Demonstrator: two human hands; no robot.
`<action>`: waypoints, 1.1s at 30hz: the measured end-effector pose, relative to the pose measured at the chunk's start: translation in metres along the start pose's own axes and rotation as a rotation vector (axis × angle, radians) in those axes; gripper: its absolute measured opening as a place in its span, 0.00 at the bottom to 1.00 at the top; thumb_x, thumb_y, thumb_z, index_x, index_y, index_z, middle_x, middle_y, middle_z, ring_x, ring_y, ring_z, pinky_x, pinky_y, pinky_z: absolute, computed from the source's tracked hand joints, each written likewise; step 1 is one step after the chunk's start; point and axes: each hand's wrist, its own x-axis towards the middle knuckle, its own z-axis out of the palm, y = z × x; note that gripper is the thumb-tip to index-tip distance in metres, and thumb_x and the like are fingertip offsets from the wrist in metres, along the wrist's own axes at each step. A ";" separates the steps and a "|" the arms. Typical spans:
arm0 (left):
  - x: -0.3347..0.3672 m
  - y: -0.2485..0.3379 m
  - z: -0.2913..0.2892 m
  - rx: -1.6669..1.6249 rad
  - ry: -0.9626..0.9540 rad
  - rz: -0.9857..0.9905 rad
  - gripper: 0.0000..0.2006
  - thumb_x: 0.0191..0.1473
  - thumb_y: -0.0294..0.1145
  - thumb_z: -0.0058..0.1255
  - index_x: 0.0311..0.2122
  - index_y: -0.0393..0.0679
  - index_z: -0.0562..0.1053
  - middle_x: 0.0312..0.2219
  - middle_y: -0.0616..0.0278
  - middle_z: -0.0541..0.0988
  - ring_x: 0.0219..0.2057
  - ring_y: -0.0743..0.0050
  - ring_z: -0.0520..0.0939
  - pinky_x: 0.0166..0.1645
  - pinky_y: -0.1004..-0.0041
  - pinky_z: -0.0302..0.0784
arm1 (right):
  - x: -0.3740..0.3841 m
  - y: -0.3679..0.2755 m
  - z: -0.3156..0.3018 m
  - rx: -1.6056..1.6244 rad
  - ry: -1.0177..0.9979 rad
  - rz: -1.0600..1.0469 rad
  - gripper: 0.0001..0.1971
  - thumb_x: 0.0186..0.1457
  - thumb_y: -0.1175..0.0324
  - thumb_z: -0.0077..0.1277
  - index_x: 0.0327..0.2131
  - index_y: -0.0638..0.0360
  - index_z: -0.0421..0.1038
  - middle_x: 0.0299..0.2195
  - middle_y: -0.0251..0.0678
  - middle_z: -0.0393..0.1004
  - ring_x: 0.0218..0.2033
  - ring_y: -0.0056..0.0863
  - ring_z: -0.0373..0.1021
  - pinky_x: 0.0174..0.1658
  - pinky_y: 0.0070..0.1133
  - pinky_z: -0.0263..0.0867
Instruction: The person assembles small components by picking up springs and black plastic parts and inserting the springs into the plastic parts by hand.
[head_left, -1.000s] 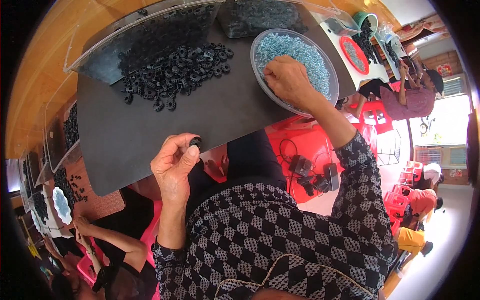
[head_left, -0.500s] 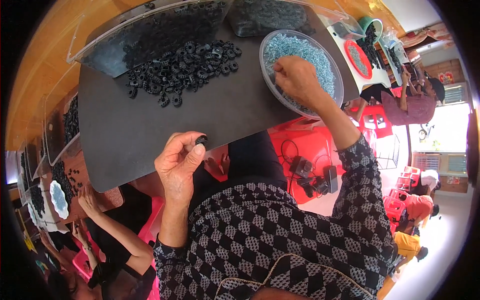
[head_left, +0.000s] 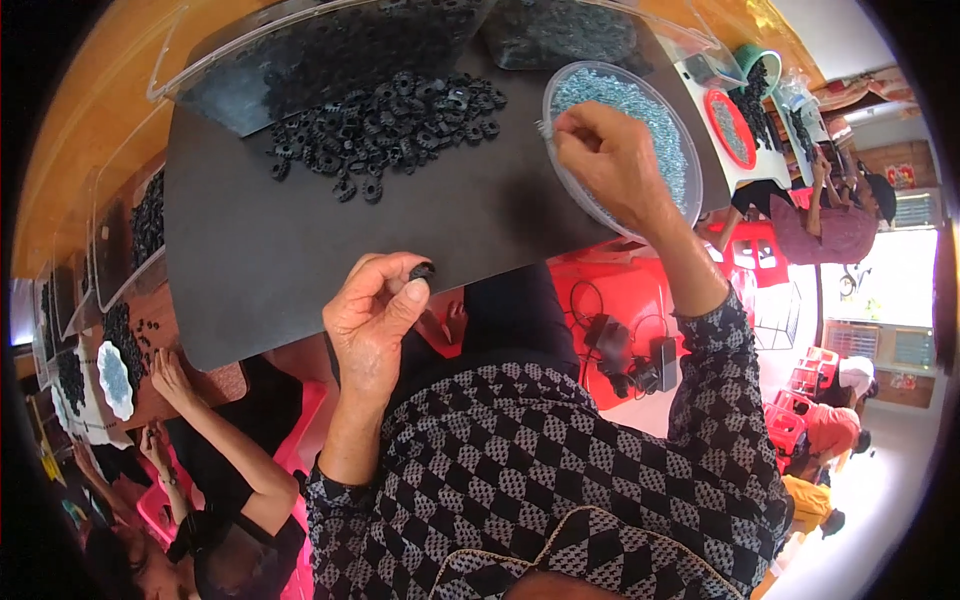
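The left hand point(head_left: 370, 325) pinches one black part point(head_left: 423, 271) at the near edge of the table point(head_left: 300, 250), while the right hand point(head_left: 622, 165), above the left rim of the round tub point(head_left: 697, 197), pinches a small clear piece point(head_left: 543, 128).

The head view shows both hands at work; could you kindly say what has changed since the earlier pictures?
The right hand has moved leftward over the bowl to its left rim, and small clear pieces now show at its fingers. The left hand still pinches the black piece; the black heap and bowl stay put.
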 end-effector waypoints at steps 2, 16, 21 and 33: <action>0.001 0.002 0.001 -0.012 0.007 -0.018 0.08 0.48 0.23 0.54 0.34 0.32 0.74 0.25 0.67 0.70 0.23 0.82 0.70 0.30 0.82 0.67 | 0.001 -0.018 0.020 0.051 -0.033 -0.112 0.05 0.42 0.70 0.50 0.22 0.61 0.70 0.21 0.43 0.72 0.24 0.42 0.70 0.29 0.30 0.66; 0.006 0.002 0.006 -0.161 0.066 -0.098 0.10 0.54 0.26 0.49 0.39 0.32 0.69 0.33 0.53 0.77 0.26 0.76 0.78 0.28 0.81 0.74 | 0.001 -0.019 0.071 -0.176 0.020 -0.405 0.05 0.43 0.72 0.55 0.24 0.62 0.70 0.22 0.39 0.69 0.27 0.39 0.67 0.30 0.30 0.63; 0.007 0.001 0.004 -0.179 0.075 -0.090 0.10 0.53 0.26 0.49 0.39 0.32 0.69 0.33 0.51 0.77 0.26 0.75 0.78 0.26 0.80 0.74 | -0.004 -0.023 0.068 -0.065 0.044 -0.369 0.07 0.41 0.75 0.55 0.28 0.61 0.71 0.23 0.38 0.69 0.28 0.38 0.67 0.30 0.29 0.63; 0.006 0.002 0.004 -0.153 0.063 -0.088 0.09 0.53 0.25 0.49 0.39 0.32 0.70 0.33 0.51 0.77 0.26 0.75 0.78 0.26 0.80 0.73 | -0.001 -0.017 0.084 -0.074 0.042 -0.346 0.05 0.40 0.74 0.56 0.25 0.60 0.71 0.21 0.36 0.68 0.27 0.36 0.66 0.29 0.29 0.62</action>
